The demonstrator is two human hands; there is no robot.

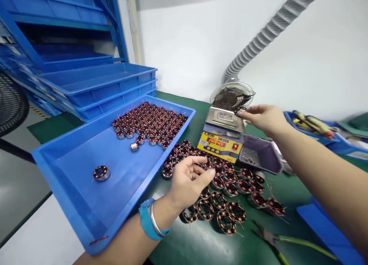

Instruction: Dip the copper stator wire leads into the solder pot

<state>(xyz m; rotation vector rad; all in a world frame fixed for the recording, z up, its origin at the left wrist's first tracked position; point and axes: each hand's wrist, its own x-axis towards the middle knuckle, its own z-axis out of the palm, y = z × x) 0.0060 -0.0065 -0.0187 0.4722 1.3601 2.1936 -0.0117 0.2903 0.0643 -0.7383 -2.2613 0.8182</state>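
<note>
My right hand (pixel 266 119) is pinched on a small wound motor stator (pixel 240 111), mostly covered by the fingertips, at the edge of the solder pot (pixel 225 142) with its yellow panel and red digits. My left hand (pixel 191 182) hovers above the bench with nothing in it, fingers bent and apart. Under and beyond it stand several wound stators (pixel 230 177) with red wire. Nearer me sits a group of stators with copper-coloured spots (pixel 225 222).
On the left, a blue tray (pixel 71 203) holds many stators (pixel 149 123). Green-handled cutters (pixel 270 238) lie at the front right. A grey bin (pixel 266 157) stands beside the pot, and a ribbed duct (pixel 267 39) rises behind it. Stacked blue trays (pixel 115 90) stand back left.
</note>
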